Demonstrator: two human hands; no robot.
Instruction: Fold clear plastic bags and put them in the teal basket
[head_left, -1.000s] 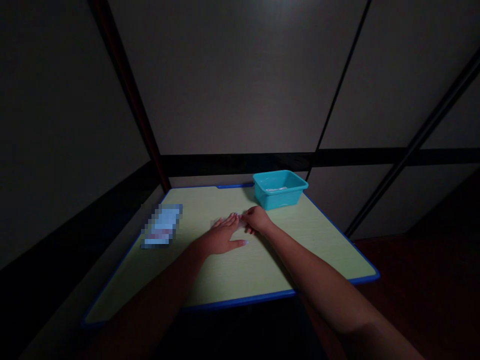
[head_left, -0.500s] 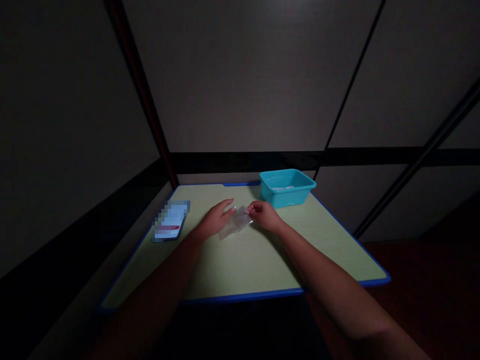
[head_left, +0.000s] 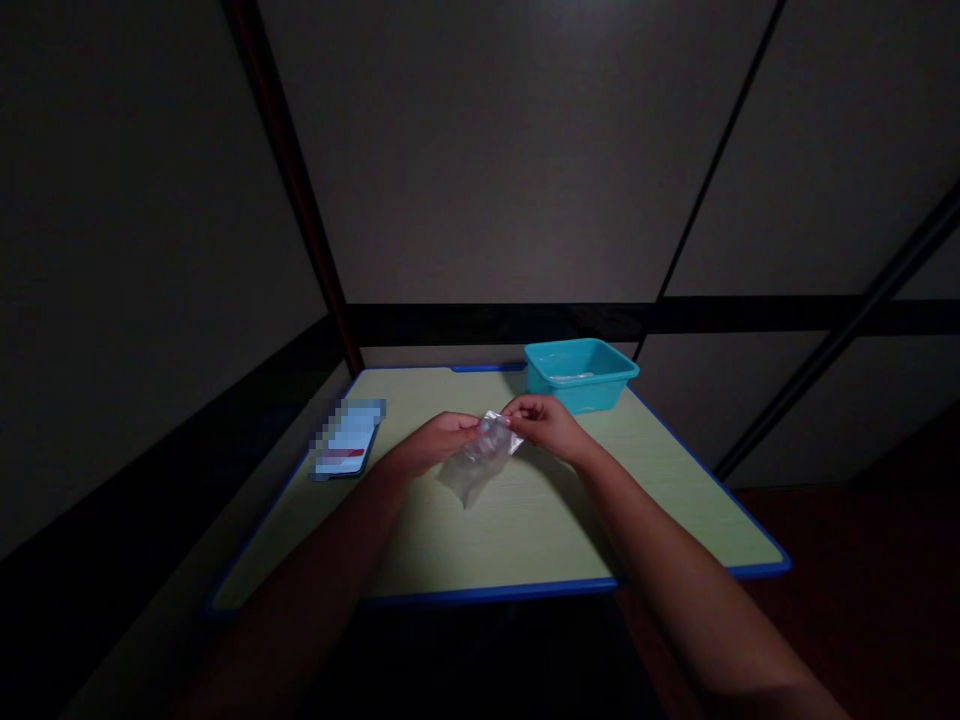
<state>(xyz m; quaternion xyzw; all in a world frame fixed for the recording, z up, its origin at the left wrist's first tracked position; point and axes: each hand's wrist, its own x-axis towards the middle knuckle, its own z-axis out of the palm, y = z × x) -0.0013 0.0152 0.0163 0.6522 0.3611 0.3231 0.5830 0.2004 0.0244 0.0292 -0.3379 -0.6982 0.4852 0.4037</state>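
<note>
A clear plastic bag (head_left: pixel 480 466) hangs between my two hands above the middle of the table (head_left: pixel 525 540). My left hand (head_left: pixel 442 440) pinches its upper left edge, thumb toward me. With thumb and fingers closed, my right hand (head_left: pixel 546 424) grips the upper right corner. The lower end of the bag droops toward the near side, and I make out nothing inside it. Behind my right hand stands a turquoise plastic basket (head_left: pixel 592 396) with something pale and shiny inside, too dim to name.
A phone (head_left: pixel 346 440) with a lit, partly blurred screen lies at the table's left side. Blue edging (head_left: pixel 495 593) runs round the tabletop. A panelled wall (head_left: pixel 495 180) rises right behind the table, and another wall closes in on the left.
My left hand has moved in and closed on the bag, where before its fingers were apart. The bag has lifted and now droops toward me. The view has shifted slightly.
</note>
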